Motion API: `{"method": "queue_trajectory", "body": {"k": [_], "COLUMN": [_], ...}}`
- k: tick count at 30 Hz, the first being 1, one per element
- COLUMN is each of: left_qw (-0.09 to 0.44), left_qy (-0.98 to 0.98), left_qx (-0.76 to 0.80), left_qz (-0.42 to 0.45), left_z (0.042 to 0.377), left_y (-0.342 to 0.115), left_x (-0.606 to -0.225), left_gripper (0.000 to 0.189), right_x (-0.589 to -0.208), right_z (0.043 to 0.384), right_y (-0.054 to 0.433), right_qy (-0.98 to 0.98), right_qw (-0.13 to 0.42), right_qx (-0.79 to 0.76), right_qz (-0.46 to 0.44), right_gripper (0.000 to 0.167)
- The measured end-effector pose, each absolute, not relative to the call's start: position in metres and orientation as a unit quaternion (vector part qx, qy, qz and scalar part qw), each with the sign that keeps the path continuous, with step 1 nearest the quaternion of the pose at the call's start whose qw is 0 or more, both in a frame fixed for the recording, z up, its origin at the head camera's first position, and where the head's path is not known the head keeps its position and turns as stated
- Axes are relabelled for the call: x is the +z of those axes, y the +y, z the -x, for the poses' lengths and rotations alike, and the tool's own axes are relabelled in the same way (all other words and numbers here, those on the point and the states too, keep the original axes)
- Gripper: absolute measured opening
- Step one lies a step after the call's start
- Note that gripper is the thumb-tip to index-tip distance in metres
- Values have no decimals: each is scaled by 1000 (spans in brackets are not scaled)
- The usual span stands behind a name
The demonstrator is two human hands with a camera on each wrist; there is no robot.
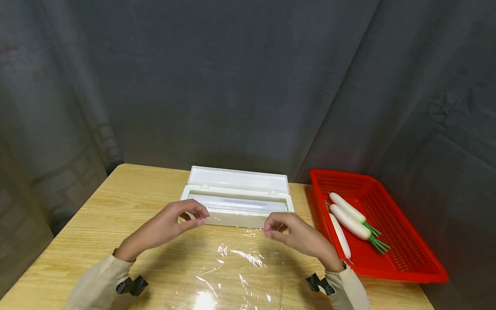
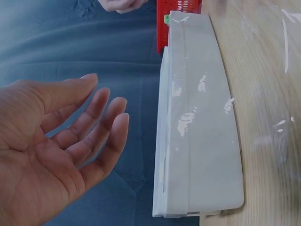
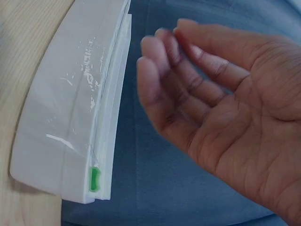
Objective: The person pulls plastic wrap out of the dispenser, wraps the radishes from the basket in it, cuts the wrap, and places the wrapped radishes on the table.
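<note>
The left hand (image 1: 164, 226) bends its fingers loosely, a gap between thumb and fingertips; the right hand (image 1: 300, 237) curls likewise, its gap narrower; I see nothing gripped in either. The white box (image 1: 234, 219) lies just beyond and between the fingertips, long axis running left to right; each hand is near one front corner, neither plainly nearer. Clear film (image 1: 246, 258) spreads from its front towards the person; its lid (image 1: 238, 178) stands raised behind. Beneath is a wooden table (image 1: 135, 193); rightward, a red basket (image 1: 395, 275) holds white radishes (image 1: 350, 223); a dark curtain (image 1: 232, 86) hangs behind.
</note>
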State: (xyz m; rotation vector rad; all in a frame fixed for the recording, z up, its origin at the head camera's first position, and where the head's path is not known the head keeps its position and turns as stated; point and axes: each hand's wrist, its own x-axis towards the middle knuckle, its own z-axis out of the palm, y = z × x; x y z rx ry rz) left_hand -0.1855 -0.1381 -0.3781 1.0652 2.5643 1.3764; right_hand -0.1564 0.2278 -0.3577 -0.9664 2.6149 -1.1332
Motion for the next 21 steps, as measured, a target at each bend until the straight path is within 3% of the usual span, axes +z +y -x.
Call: {"method": "queue_trajectory", "body": {"k": [21], "left_qw": [-50], "left_qy": [855], "left_qx": [420], "left_qz": [-299], "left_z": [198], "left_y": [-149], "left_x": [-385], "left_gripper": [15], "right_x": [-361], "right_z": [162], "right_y": [232], "right_qy": [882], "right_qw": [4], "right_qx": [-376], "right_qz": [286], "right_gripper": [8]}}
